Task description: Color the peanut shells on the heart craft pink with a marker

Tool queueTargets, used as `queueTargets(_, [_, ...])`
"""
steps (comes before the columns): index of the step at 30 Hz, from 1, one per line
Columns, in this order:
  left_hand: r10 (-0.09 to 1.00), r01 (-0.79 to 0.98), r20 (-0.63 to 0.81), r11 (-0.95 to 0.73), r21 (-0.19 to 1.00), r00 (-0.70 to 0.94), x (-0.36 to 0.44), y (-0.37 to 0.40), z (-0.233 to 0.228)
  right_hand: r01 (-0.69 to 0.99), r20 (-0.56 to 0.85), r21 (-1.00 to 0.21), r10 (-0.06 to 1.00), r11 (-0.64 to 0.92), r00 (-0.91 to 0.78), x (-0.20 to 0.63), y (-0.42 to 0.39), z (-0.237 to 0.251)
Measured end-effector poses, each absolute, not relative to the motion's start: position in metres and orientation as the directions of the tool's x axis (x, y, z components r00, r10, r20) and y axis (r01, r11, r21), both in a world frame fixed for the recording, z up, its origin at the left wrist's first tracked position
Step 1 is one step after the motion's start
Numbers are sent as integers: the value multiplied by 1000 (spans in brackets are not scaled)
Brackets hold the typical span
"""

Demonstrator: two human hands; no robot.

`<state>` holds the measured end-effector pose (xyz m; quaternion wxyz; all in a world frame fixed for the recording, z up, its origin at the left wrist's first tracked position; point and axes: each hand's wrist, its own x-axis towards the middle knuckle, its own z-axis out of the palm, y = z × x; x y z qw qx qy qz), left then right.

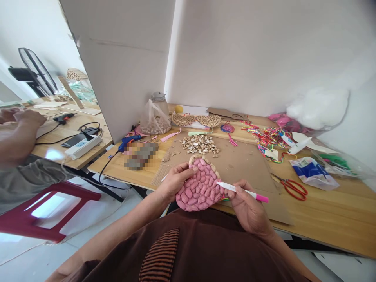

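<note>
My left hand (175,181) grips the left edge of a rounded panel covered in peanut shells (199,188), its thumb on the front. Most of the shells are pink, while those along the upper rim are plain tan. In my right hand (248,205) is a white marker with a pink end (242,190), held between thumb and fingers. The marker's tip touches or nearly touches the panel's right edge. Behind the panel, loose shell pieces (199,144) lie heaped on a cardboard sheet (243,164).
Red-handled scissors (295,190) lie on the right, near a plastic packet (313,172) and tangled coloured cords (273,139). A blue glue gun (129,141) and a bag of peanuts (155,121) are on the left. Beyond the partition, another person's arm (17,133) rests near a power strip (84,146).
</note>
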<state>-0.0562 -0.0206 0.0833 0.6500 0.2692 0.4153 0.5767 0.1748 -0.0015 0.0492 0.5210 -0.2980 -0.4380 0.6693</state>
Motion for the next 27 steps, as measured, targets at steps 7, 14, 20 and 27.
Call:
queueTargets(7, [972, -530, -232, 209, 822, 22, -56, -20, 71, -385, 119, -923, 951, 0, -285, 178, -4, 51])
queueTargets(14, [962, -510, -248, 270, 817, 112, -56, -21, 69, -332, 105, -942, 898, -48, -427, 177, -5, 50])
queueTargets(20, [944, -551, -305, 323, 769, 128, -54, -6, 64, -304, 17, -941, 880, -147, -476, 177, -7, 48])
queueTargets(27, [963, -691, -145, 263, 673, 225, -61, -4, 74, -417, 45, -900, 923, -128, -381, 175, -1, 49])
